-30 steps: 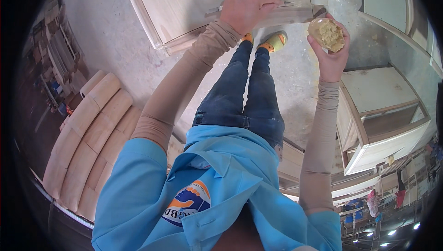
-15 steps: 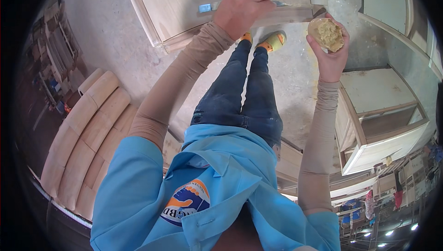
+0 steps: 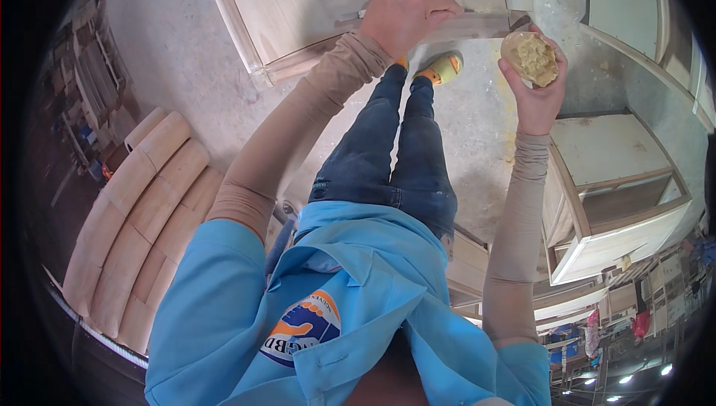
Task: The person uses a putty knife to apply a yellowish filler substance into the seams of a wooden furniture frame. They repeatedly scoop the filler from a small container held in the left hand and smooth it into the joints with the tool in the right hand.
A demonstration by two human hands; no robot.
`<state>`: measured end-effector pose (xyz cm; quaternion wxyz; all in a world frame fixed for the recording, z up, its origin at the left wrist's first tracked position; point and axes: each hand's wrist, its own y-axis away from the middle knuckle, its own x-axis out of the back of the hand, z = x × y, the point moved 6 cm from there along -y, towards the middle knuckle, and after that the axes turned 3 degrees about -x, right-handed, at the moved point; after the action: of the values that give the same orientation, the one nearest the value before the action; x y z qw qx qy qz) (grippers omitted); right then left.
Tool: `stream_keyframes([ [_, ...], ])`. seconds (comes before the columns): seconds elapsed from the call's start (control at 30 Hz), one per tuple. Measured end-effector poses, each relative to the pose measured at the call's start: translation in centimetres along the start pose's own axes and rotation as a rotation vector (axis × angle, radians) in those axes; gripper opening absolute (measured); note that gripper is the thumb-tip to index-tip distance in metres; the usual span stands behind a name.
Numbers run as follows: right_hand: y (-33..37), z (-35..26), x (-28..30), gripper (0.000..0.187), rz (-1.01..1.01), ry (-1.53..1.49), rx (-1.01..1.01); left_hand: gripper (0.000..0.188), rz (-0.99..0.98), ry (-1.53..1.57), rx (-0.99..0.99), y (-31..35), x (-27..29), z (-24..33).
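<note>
My left hand (image 3: 409, 17) is closed around a slim putty knife (image 3: 350, 15), just above the edge of a pale wooden cabinet (image 3: 298, 3). One narrow grey end sticks out to the left of the fist; the rest is hidden by my fingers. To the right, my right hand (image 3: 541, 104) holds up a small rounded cup (image 3: 508, 46) heaped with lumpy yellowish putty (image 3: 537, 61). Fingers and thumb wrap its sides. I cannot tell whether the knife touches the wood.
Curved wooden panels (image 3: 138, 219) are stacked at the left. A wooden cabinet frame (image 3: 615, 149) stands on the right, with another pale panelled piece (image 3: 623, 11) at the far right. My feet in yellow-green shoes (image 3: 446, 68) stand on the concrete floor (image 3: 171, 48) by the cabinet.
My left hand has moved slightly right along the cabinet edge and turned the putty knife; its blue end no longer shows. My right hand has shifted very slightly, still holding the cup.
</note>
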<state>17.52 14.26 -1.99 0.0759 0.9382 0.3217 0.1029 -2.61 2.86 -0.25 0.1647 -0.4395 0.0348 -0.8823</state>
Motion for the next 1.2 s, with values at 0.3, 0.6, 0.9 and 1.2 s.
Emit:
stream_keyframes([
  [0.3, 0.0, -0.1, 0.1, 0.068, 0.008, 0.018, -0.004, 0.016, -0.069, 0.08, -0.054, -0.7, 0.4, 0.8],
  [0.6, 0.1, 0.0, 0.0, 0.068, 0.012, 0.005, 0.001, 0.016, -0.067, 0.087, -0.053, -1.2, 0.6, 1.2],
  [0.9, 0.2, 0.0, 0.0, 0.069, 0.029, 0.027, -0.001, 0.008, -0.101, -0.151, -0.104, -4.1, -0.9, 3.7],
  [1.2, 0.2, 0.0, -0.1, 0.068, 0.027, 0.016, 0.015, 0.009, -0.175, -0.196, -0.103, -4.9, -1.2, 4.2],
])
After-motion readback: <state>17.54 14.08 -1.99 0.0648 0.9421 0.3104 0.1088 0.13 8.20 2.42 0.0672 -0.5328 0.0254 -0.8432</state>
